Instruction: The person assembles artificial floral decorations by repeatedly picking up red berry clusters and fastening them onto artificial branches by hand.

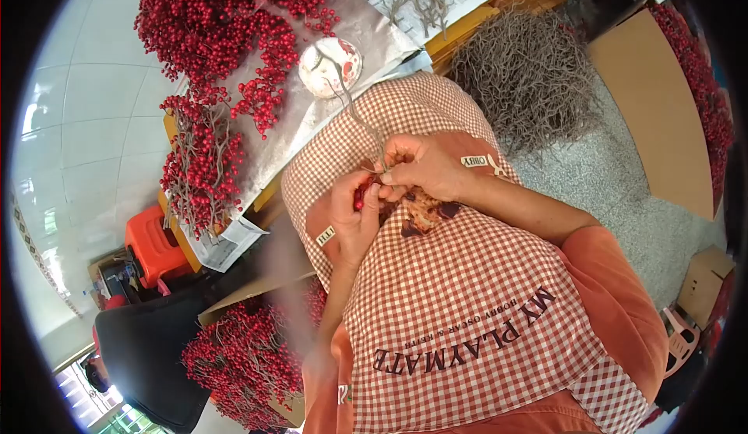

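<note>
Close in front of my apron, both hands meet at the lower end of a grey-brown twig. My right hand pinches this end between thumb and fingers. My left hand is closed round a few red berries, its fingertips almost touching the right ones. The exact point where berries and twig meet is hidden by the fingers. The twig's forked upper part reaches over a white dish with red marks on the table edge. Dark stains mark the checked apron just below my hands.
Red berry branches heap on the covered table, with more at its near corner. Bare twigs pile up at right beside a cardboard sheet. A box of berry branches and a red stool stand at left.
</note>
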A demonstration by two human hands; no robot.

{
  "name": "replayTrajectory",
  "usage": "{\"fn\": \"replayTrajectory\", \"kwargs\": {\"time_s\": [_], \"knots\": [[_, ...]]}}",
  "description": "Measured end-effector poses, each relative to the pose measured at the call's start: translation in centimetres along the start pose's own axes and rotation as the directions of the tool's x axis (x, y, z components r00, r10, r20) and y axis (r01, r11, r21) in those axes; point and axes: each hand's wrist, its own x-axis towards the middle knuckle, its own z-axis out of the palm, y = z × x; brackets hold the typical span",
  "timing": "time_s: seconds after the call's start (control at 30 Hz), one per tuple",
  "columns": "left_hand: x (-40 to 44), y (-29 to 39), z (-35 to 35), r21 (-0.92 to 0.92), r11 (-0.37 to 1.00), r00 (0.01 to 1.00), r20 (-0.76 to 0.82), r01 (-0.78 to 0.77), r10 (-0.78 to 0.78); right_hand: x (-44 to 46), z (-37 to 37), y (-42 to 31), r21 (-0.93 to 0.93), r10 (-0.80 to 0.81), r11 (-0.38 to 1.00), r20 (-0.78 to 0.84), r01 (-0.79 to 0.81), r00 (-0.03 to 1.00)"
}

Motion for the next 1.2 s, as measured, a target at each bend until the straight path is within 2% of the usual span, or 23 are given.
{"fn": "replayTrajectory", "kwargs": {"time_s": [0.07, 0.13, 0.17, 0.2, 0.23, 0.27, 0.3, 0.37, 0.4, 0.43, 0.47, 0.53, 0.6, 0.63, 0.7, 0.73, 0.77, 0.83, 0.93, 1.07, 1.1, 1.17, 1.2], "knots": [[0.4, 0.0, -0.1, 0.047, 0.998, 0.999, 0.023, 0.028, -0.03, -0.2, 0.1, -0.6, -0.025, 0.005, 1.0, -0.025, -0.005, 1.0], [1.2, -0.3, 0.0, 0.211, 0.952, 0.975, 0.056, -0.223, 0.216, -0.4, 0.0, -0.7, -0.037, -0.042, 0.998, -0.027, 0.041, 0.999], [1.1, 0.0, -0.3, 0.216, 0.95, 0.974, 0.059, -0.227, 0.219, -0.5, -0.2, -0.8, -0.048, -0.079, 0.996, -0.036, 0.077, 0.996], [0.9, 1.2, -0.7, -0.14, 0.972, 0.979, 0.104, 0.19, -0.177, -0.4, -1.1, -0.5, -0.004, -0.093, 0.996, -0.01, 0.093, 0.996], [1.0, 2.2, -1.0, -0.429, 0.7, 0.82, 0.276, 0.572, -0.501, -0.5, -1.5, -0.7, 0.0, -0.096, 0.995, -0.007, 0.096, 0.995], [1.7, 2.7, -1.2, -0.514, 0.652, 0.828, 0.286, 0.558, -0.483, -0.5, -1.7, -0.8, 0.035, -0.109, 0.993, -0.073, 0.112, 0.991], [2.4, 3.1, -1.7, -0.51, 0.652, 0.826, 0.286, 0.561, -0.487, -0.7, -2.0, -0.8, 0.07, -0.118, 0.989, -0.139, 0.129, 0.983], [4.5, 3.3, -3.0, -0.289, 0.814, 0.862, 0.226, 0.503, -0.453, -0.9, -2.3, -0.9, 0.112, -0.114, 0.985, -0.154, 0.132, 0.982], [5.4, 2.4, -3.1, -0.204, 0.914, 0.936, 0.118, 0.349, -0.331, -1.0, -2.3, -1.3, 0.101, -0.107, 0.987, -0.176, 0.126, 0.979], [7.2, 2.0, -3.7, 0.094, 0.972, 0.976, 0.007, 0.217, -0.218, -1.1, -2.3, -1.5, 0.089, -0.101, 0.989, -0.199, 0.121, 0.975], [8.8, 2.2, -4.4, 0.138, 0.97, 0.978, 0.027, 0.202, -0.208, -1.2, -2.4, -1.5, 0.091, -0.106, 0.988, -0.2, 0.126, 0.974], [13.1, 1.8, -5.6, 0.452, 0.88, 0.988, 0.116, -0.145, 0.103, -1.3, -2.7, -1.5, 0.098, -0.12, 0.985, -0.208, 0.143, 0.971], [16.9, 1.4, -5.8, 0.521, 0.803, 0.956, 0.195, -0.291, 0.221, -1.4, -2.8, -1.6, 0.081, -0.137, 0.984, -0.216, 0.157, 0.967], [18.7, 0.9, -5.6, 0.52, 0.801, 0.953, 0.205, -0.298, 0.221, -1.4, -3.0, -1.7, 0.058, -0.152, 0.984, -0.222, 0.168, 0.963], [21.0, 0.7, -4.8, 0.554, 0.792, 0.956, 0.268, -0.255, 0.12, -1.7, -3.1, -2.2, 0.036, -0.189, 0.979, -0.222, 0.202, 0.957], [21.4, 1.1, -4.2, 0.627, 0.753, 0.959, 0.283, -0.198, 0.017, -1.8, -3.3, -2.4, 0.012, -0.219, 0.974, -0.216, 0.226, 0.952], [22.0, 1.3, -3.8, 0.624, 0.754, 0.955, 0.296, -0.205, 0.015, -1.8, -3.5, -2.7, 0.018, -0.219, 0.973, -0.227, 0.229, 0.949], [22.5, 1.8, -4.2, 0.721, 0.669, 0.943, 0.32, -0.18, -0.092, -2.2, -2.8, -2.7, -0.009, -0.255, 0.966, -0.226, 0.26, 0.94], [22.7, 0.7, -3.6, 0.763, 0.595, 0.935, 0.352, -0.254, -0.051, -2.3, -2.5, -3.5, -0.086, -0.243, 0.97, -0.24, 0.229, 0.94], [22.7, 0.5, -3.3, 0.798, 0.492, 0.915, 0.404, -0.349, -0.006, -1.9, -2.5, -3.4, -0.09, -0.261, 0.965, -0.264, 0.246, 0.929], [22.6, 0.9, -3.5, 0.798, 0.491, 0.914, 0.405, -0.35, -0.006, -1.9, -2.3, -3.6, -0.093, -0.266, 0.964, -0.261, 0.25, 0.928], [22.0, 1.9, -3.6, 0.799, 0.56, 0.947, 0.311, -0.218, -0.076, -2.2, -2.4, -3.8, -0.095, -0.276, 0.961, -0.251, 0.261, 0.928], [21.4, 1.6, -3.9, 0.798, 0.562, 0.948, 0.311, -0.217, -0.076, -2.2, -2.5, -3.7, -0.142, -0.303, 0.951, -0.243, 0.276, 0.921]]}}
